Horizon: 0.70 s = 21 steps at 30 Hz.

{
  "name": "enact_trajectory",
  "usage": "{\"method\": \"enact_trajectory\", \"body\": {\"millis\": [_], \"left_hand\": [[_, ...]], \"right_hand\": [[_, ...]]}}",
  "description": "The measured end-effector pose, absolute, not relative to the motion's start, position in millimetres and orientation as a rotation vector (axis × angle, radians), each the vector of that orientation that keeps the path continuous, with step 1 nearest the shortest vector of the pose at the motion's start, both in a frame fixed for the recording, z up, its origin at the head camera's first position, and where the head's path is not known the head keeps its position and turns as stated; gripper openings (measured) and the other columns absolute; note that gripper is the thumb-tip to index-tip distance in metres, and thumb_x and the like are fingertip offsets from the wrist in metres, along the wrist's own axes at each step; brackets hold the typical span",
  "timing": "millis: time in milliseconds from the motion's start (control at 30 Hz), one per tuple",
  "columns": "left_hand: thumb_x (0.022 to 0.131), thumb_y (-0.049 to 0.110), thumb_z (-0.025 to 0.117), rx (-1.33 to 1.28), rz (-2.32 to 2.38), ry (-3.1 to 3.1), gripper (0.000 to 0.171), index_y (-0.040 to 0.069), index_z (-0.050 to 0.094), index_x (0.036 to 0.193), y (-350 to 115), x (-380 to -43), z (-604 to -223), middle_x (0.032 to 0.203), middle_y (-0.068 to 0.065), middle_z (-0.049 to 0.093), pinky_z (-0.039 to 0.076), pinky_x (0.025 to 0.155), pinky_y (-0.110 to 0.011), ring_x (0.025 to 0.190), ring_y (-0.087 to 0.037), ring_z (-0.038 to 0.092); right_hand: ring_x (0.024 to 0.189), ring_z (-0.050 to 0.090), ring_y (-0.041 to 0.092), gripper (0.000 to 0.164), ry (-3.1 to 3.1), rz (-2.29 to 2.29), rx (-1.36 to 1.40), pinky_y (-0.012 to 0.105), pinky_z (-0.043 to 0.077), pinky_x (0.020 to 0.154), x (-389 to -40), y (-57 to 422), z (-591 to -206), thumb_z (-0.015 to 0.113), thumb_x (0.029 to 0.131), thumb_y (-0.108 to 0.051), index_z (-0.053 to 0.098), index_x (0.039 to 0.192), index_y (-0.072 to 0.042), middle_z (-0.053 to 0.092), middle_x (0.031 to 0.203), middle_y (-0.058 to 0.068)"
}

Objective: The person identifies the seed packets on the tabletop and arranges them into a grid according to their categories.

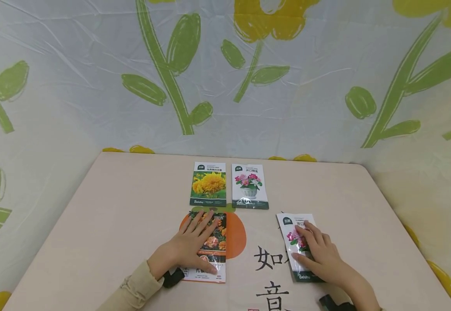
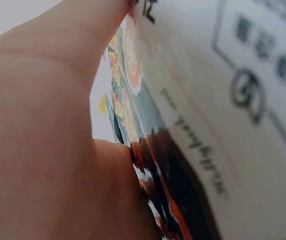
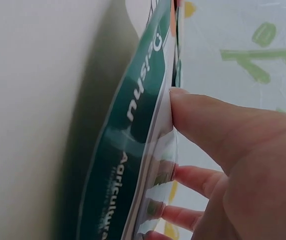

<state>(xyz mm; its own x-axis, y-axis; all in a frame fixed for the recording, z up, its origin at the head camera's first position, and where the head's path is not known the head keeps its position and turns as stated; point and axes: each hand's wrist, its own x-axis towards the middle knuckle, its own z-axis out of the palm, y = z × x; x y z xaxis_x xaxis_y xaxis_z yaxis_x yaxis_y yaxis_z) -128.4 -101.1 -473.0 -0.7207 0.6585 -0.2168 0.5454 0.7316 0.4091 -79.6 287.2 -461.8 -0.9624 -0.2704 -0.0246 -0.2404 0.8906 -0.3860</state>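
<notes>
My left hand (image 1: pixel 188 246) lies with spread fingers across a seed packet (image 1: pixel 220 255) printed with orange flowers, its white lower part at the near end. The left wrist view shows the packet's white printed face (image 2: pixel 197 100) close beside the palm. On the right, my right hand (image 1: pixel 320 255) rests its thumb and fingertips on a white seed packet (image 1: pixel 292 231) with pink flowers and a dark green band. The right wrist view has the thumb (image 3: pixel 197 110) and fingertips touching this packet's front, the green band (image 3: pixel 118 165) nearest the camera.
Behind the hands, a sunflower seed packet (image 1: pixel 209 183) and another pink-flower seed packet (image 1: pixel 250 185) lie side by side. All lie on a pale tablecloth (image 1: pixel 132 194) with an orange fruit print (image 1: pixel 237 237) and black characters (image 1: pixel 269 258). A flower-patterned curtain (image 1: pixel 101 86) hangs beyond the table.
</notes>
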Motion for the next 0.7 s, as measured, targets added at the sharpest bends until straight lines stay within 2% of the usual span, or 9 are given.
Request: {"method": "enact_trajectory", "body": {"millis": [333, 700], "left_hand": [[0.073, 0.081, 0.063, 0.921, 0.431, 2.605, 0.123, 0.019, 0.003, 0.161, -101, -130, -479, 0.166, -0.006, -0.01, 0.003, 0.117, -0.063, 0.151, -0.033, -0.013], [0.075, 0.076, 0.066, 0.932, 0.461, 2.582, 0.122, 0.014, 0.007, 0.161, -101, -128, -471, 0.166, -0.011, -0.006, 0.003, 0.116, -0.065, 0.15, -0.038, -0.009]], "right_hand": [[0.124, 0.034, 0.047, 0.074, 2.977, -0.557, -0.397, 0.07, 0.035, 0.091, -77, 278, -462, 0.068, 0.089, -0.047, 0.041, 0.146, -0.009, 0.024, 0.154, 0.021], [0.124, 0.036, 0.046, 0.074, 3.006, -0.527, -0.388, 0.067, 0.037, 0.092, -73, 265, -464, 0.068, 0.09, -0.047, 0.039, 0.147, -0.009, 0.027, 0.153, 0.022]]}}
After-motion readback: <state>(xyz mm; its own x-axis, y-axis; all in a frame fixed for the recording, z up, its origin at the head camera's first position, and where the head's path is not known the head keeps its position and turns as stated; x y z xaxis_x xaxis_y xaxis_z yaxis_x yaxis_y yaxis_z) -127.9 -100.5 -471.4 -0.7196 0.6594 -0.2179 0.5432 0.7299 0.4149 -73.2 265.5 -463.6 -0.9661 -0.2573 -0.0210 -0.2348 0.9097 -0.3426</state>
